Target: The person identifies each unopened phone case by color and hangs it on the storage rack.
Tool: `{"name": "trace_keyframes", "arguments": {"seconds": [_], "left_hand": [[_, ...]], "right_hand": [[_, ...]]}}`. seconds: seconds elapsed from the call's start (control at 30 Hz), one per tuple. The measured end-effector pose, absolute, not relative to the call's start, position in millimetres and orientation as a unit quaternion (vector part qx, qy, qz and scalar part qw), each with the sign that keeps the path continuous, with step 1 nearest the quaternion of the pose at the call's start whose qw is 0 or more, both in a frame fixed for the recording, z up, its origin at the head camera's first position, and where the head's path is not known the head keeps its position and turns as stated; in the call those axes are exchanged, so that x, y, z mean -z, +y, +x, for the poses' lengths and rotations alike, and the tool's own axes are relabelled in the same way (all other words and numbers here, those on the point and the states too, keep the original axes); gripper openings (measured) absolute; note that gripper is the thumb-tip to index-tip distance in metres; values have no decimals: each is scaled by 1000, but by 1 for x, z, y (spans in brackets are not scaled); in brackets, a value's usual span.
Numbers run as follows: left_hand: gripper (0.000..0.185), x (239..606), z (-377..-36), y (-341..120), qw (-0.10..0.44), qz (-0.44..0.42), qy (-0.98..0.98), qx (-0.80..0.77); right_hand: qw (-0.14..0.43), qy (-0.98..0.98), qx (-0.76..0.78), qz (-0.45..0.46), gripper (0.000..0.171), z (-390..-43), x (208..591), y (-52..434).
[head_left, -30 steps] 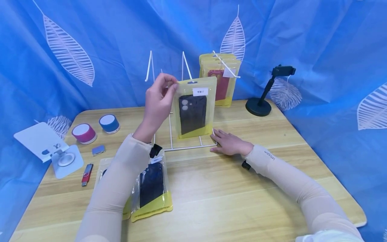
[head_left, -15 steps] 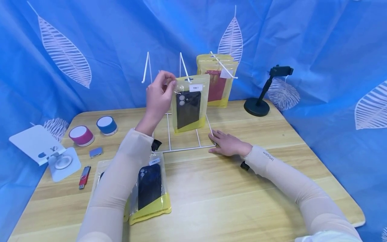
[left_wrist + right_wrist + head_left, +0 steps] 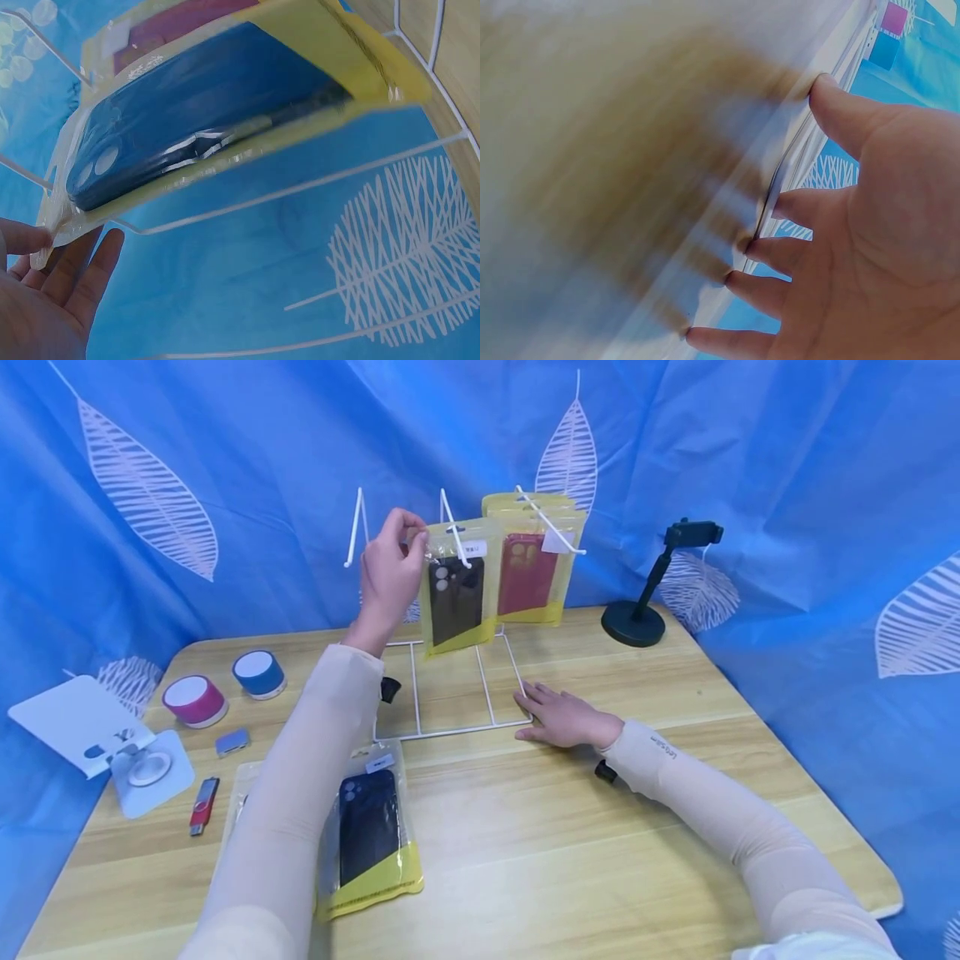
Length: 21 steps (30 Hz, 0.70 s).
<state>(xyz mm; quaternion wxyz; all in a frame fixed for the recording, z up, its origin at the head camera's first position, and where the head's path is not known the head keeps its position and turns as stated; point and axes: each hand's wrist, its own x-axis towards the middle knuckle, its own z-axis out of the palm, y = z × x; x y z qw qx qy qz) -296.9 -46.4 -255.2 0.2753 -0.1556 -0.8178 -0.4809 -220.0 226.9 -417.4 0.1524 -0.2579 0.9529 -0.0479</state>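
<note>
Up near the far edge of the light wooden table [image 3: 525,827], the person's left hand [image 3: 390,578] is pinching the top left corner of a clear and yellow plastic pouch holding a dark phone case [image 3: 456,587] between thumb and fingertips. The other fingers are curling loosely behind it. That pouch is hanging on the middle prong of a white wire display rack [image 3: 448,681], with the prong passing through the hole at its top. Just beside it, on the rack's right prong, a stack of similar yellow pouches with a red phone case [image 3: 531,572] is hanging. In the left wrist view, the fingers [image 3: 71,262] are lying fairly straight under the pouch corner.

The right hand [image 3: 558,717] is lying flat on the table, fingers spread and relaxed, with the fingertips [image 3: 825,94] touching the front right corner of the rack's wire base. It is grasping nothing.

Compared with a second ago, the left hand is carrying the pouch higher and farther back along the prong, nearer the red stack. The right hand is staying where it was.

Near the table's front edge, another yellow pouch with a dark phone case [image 3: 371,835] is lying flat, partly under the left sleeve.
</note>
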Motion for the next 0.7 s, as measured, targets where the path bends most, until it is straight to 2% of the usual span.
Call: {"name": "trace_keyframes", "arguments": {"seconds": [0.27,0.7], "left_hand": [[21,252,-323,-46,272,-144,-835,456],[27,252,-348,-47,266,-116,-871,397]], "right_hand": [[152,953,44,-259,78,-221,419,228],[153,954,45,-254,80,-223,424,230]]}}
